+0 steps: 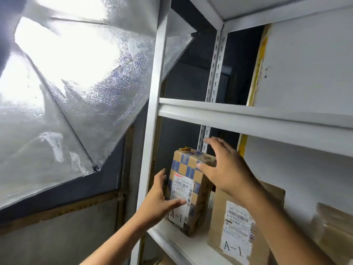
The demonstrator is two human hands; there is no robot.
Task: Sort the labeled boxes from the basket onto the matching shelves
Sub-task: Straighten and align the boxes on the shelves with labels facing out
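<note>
A tall cardboard box (191, 180) with a blue checker pattern and a white label marked A-1 stands upright at the left end of a white metal shelf (172, 243). My left hand (158, 199) lies against its left front, thumb across the label, fingers straight. My right hand (225, 167) is spread over its top right corner, thumb touching the top edge. Beside it on the right stands a plain brown box (236, 226), also labelled A-1.
A third brown box (332, 226) sits blurred at the far right of the same shelf. The shelf above (248, 119) hangs low over the boxes. The white upright post (152, 131) stands left of them. A large silver softbox (66, 83) fills the left.
</note>
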